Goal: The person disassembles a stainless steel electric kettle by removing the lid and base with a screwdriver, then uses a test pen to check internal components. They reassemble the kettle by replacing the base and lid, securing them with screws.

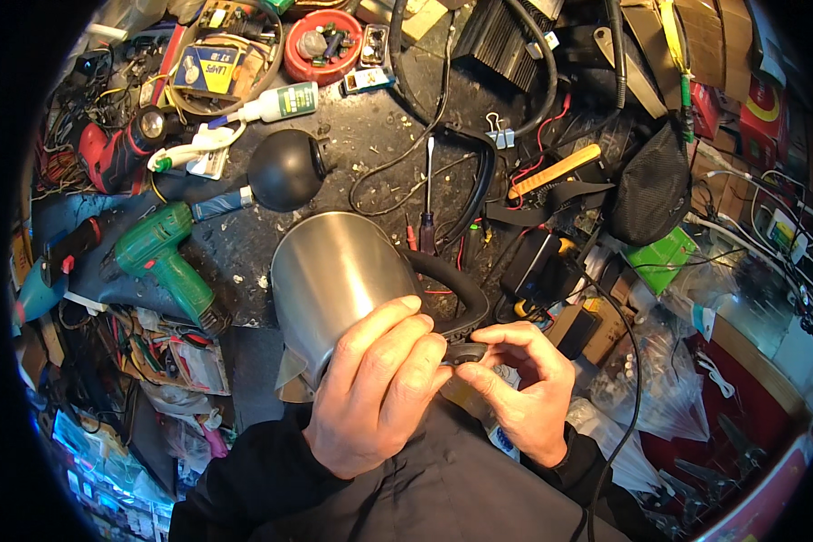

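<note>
A brushed-metal electric kettle (325,271) lies on its side at the near edge of the bench, its black handle (470,294) curving out to the right. My left hand (375,388) is closed over the kettle's near end, its fingers laid along the metal and its fingertips beside a small black plastic piece (465,353). My right hand (533,388) pinches that piece between thumb and forefinger, close to the handle's near end. Whether the piece is joined to the handle I cannot tell. A black round lid-like part (285,170) sits beyond the kettle.
A green cordless drill (167,257) lies left of the kettle. Beyond the handle are a screwdriver (429,190) and a yellow-handled brush (556,172). A glue bottle (285,102) and a red bowl of small parts (323,45) stand farther back. A black cable (637,397) hangs at the right.
</note>
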`<move>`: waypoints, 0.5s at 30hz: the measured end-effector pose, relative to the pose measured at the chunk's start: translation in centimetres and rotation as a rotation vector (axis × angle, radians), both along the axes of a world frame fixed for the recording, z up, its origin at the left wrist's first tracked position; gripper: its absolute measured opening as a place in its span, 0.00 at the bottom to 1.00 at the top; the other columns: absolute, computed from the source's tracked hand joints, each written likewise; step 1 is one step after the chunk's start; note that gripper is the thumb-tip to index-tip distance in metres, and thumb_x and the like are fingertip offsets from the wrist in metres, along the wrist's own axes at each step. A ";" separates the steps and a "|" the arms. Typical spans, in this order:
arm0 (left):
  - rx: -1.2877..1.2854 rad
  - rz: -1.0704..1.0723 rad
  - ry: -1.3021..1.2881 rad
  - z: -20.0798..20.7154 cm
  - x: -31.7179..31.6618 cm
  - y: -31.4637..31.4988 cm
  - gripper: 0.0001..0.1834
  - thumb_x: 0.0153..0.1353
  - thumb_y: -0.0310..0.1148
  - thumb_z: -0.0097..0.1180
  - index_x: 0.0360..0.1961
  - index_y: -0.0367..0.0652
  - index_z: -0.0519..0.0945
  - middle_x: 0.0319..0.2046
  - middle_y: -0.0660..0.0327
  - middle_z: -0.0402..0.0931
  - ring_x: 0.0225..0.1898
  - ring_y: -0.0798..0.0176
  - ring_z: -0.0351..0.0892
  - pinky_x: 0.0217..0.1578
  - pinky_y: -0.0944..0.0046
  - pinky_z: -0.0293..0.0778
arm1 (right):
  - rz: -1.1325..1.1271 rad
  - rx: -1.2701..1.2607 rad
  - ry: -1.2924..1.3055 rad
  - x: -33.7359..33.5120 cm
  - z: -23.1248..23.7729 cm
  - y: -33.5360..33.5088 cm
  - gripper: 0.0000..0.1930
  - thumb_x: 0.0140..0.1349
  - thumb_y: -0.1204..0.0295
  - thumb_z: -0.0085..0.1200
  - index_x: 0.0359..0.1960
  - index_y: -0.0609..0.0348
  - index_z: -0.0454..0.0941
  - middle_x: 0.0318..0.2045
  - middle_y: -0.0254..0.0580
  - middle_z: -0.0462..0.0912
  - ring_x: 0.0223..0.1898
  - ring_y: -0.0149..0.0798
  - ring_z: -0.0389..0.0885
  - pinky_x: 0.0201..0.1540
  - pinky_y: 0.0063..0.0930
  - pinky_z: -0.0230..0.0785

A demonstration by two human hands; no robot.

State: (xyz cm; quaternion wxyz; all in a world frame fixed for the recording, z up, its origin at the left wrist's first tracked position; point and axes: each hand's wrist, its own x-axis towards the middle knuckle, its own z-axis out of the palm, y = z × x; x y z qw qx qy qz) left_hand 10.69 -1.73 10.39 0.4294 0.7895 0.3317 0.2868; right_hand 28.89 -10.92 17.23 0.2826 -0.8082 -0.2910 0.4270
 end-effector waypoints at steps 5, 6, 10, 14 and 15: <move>-0.024 -0.007 0.002 0.0 -0.1 0.3 0.17 0.68 0.29 0.76 0.54 0.32 0.87 0.56 0.49 0.86 0.62 0.43 0.88 0.64 0.50 0.87 | -0.141 -0.005 0.006 -0.4 -0.2 0.7 0.21 0.65 0.86 0.79 0.59 0.67 0.91 0.49 0.42 0.90 0.44 0.29 0.91 0.48 0.27 0.89; -0.016 -0.017 0.001 0.0 -0.2 0.3 0.17 0.67 0.28 0.76 0.53 0.31 0.88 0.56 0.49 0.86 0.63 0.43 0.88 0.63 0.50 0.87 | -0.123 0.016 -0.018 -0.5 -0.2 0.8 0.22 0.63 0.84 0.81 0.59 0.67 0.91 0.50 0.45 0.91 0.44 0.31 0.92 0.47 0.28 0.89; -0.003 -0.033 -0.008 -0.2 -0.2 0.5 0.14 0.64 0.25 0.75 0.48 0.30 0.90 0.57 0.48 0.87 0.64 0.43 0.87 0.63 0.50 0.87 | 0.156 0.048 -0.377 -1.6 0.1 1.3 0.25 0.56 0.77 0.87 0.55 0.66 0.91 0.51 0.51 0.92 0.41 0.38 0.94 0.45 0.30 0.89; -0.013 -0.044 -0.096 -0.2 -0.1 0.8 0.15 0.64 0.22 0.73 0.51 0.28 0.89 0.60 0.47 0.87 0.66 0.43 0.86 0.64 0.49 0.86 | 0.261 0.050 -0.543 -2.2 0.1 1.7 0.25 0.56 0.73 0.88 0.52 0.66 0.89 0.48 0.48 0.92 0.39 0.40 0.94 0.43 0.30 0.88; -0.041 -0.052 -0.070 0.0 -0.1 0.9 0.16 0.64 0.21 0.72 0.53 0.28 0.88 0.61 0.47 0.86 0.67 0.42 0.86 0.65 0.48 0.86 | 0.276 0.054 -0.558 -2.4 0.1 1.7 0.26 0.56 0.73 0.88 0.53 0.66 0.88 0.47 0.48 0.92 0.39 0.40 0.93 0.43 0.31 0.88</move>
